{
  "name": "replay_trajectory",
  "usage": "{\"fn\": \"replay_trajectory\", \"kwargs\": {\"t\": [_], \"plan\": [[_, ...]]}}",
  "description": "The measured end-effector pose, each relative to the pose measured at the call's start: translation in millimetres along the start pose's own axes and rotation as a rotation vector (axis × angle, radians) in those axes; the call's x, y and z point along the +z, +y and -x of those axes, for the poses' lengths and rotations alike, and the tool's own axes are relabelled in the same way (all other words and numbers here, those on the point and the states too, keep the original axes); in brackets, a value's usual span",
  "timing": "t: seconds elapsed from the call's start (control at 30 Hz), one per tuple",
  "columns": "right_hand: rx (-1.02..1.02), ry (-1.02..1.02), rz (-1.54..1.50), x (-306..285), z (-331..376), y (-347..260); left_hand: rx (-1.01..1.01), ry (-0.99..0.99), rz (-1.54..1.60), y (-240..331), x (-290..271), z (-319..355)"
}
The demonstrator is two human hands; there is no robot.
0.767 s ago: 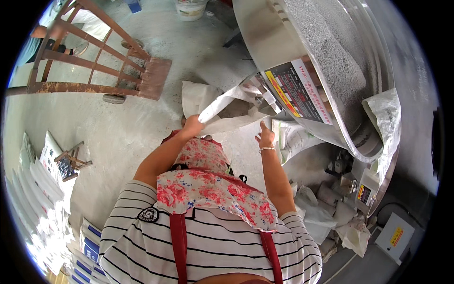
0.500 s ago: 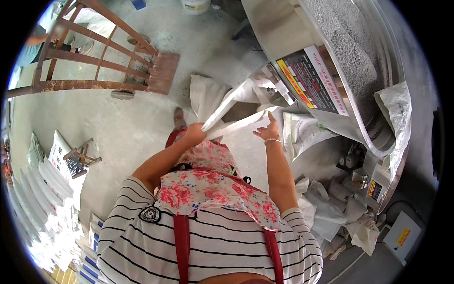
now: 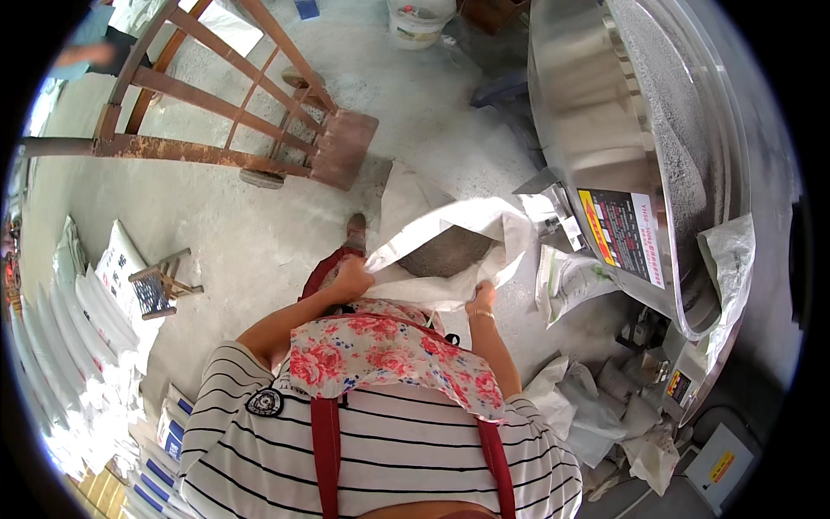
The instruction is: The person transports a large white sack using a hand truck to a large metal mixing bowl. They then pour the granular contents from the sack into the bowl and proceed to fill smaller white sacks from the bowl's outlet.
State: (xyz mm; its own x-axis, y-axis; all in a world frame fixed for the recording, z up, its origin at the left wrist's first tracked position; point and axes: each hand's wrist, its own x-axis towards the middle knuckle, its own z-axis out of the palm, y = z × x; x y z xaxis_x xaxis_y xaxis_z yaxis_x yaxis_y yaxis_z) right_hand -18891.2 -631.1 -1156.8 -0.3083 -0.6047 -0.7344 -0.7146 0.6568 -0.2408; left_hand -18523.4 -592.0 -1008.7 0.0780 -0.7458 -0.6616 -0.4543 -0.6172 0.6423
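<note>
A white woven sack [image 3: 415, 294] stands in front of me with its mouth spread wide. Grey powder [image 3: 447, 252] shows inside it. My left hand [image 3: 353, 278] is closed on the sack's left rim, knuckles up. At the near right rim, my right hand [image 3: 482, 299] has its fingers closed round the edge of the cloth. The sack's far right side lies close to the metal outlet [image 3: 558, 212] of a large steel mixer [image 3: 596, 112]; I cannot tell whether they touch.
Beside the mixer stands another white sack [image 3: 566, 285]. A rusty hand truck [image 3: 233, 95] lies at the far left, near a small folding stool [image 3: 164, 284]. Stacked full bags [image 3: 78, 337] line the left side. Crumpled empty bags [image 3: 596, 411] lie at the right, and a white bucket [image 3: 421, 22] stands far off.
My right hand has come down from beside the outlet and taken the sack's right rim. The sack's mouth has come away from the outlet and opened, showing more of the powder.
</note>
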Motion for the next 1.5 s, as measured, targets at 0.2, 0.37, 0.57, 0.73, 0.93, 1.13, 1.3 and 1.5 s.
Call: {"fn": "replay_trajectory", "kwargs": {"t": [0.2,0.37,0.57,0.73,0.93,1.13,1.3,1.5], "plan": [[-0.587,-0.087,0.254,-25.4,76.3,21.0,-0.162,0.104,0.313,8.5,-7.9,16.4],[-0.106,-0.217,-0.046,-49.5,62.8,-12.9,-0.104,0.151,0.246,6.3,-13.7,31.9],[-0.174,-0.411,0.147,-45.9,78.0,-111.9,-0.376,0.253,0.381,-8.1,-64.8,61.8],[-1.168,-0.308,1.343,-76.3,90.5,-235.9,-0.312,0.232,0.501,-20.2,-127.1,60.9],[-1.626,-0.191,1.216,-68.2,134.5,-426.6,0.082,0.321,-0.093,-75.0,-202.8,104.3],[-1.077,-0.396,-0.078,-5.9,199.6,-584.3,0.345,0.732,-0.037,-16.3,-250.2,102.9],[-1.457,-0.721,-0.299,-47.5,267.9,-520.4,0.068,0.612,-0.134,-152.0,-240.5,-88.9],[-1.000,-0.257,-0.058,-94.2,168.7,-255.4,-0.329,0.784,0.440,-108.7,-263.4,-135.0]]}}
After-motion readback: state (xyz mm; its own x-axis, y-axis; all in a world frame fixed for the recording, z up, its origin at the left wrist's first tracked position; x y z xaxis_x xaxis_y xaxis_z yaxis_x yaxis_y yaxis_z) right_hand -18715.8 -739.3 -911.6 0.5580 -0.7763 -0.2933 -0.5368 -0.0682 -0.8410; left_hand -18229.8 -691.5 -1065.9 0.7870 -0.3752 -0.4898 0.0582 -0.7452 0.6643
